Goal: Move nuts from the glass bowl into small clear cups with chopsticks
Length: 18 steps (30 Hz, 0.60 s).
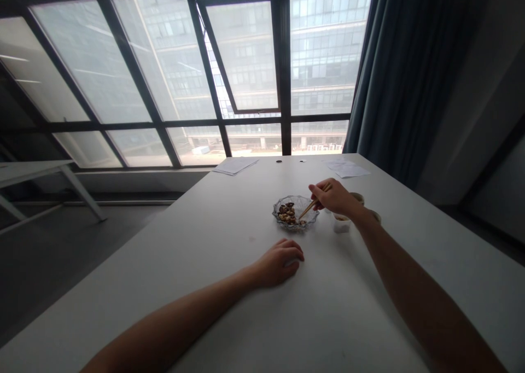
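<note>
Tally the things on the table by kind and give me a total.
Glass dish: 1
Pair of chopsticks: 1
Small cups: 3
Sheets or stacks of paper: 2
Total: 7

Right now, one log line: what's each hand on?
left hand: resting on white table, empty | right hand: chopsticks, tips at glass dish of brown pieces

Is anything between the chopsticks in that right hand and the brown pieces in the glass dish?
Nothing visible: the chopsticks held in the right hand pass over the rim of the glass dish, tips right by the brown pieces.
</note>
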Motion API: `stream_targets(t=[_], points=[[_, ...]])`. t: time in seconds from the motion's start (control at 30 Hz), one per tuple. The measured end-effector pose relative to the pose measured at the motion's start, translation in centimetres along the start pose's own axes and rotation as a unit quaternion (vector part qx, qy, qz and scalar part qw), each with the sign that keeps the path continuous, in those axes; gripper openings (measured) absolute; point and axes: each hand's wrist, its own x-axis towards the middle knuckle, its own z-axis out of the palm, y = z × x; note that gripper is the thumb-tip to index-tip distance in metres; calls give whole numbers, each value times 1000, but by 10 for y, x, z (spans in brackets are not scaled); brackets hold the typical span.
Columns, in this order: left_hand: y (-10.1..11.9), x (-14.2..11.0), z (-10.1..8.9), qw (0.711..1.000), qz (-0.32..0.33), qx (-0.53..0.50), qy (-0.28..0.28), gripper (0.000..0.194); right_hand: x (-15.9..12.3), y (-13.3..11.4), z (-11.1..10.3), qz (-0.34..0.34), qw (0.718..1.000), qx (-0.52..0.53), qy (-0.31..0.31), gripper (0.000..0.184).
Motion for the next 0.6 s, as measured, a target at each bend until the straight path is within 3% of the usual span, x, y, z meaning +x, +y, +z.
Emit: stream_targets(t=[0.6], points=[[0,1,0,1000,-3,-3,-1,21,1,3,3,-22,1000,-17,0,40]])
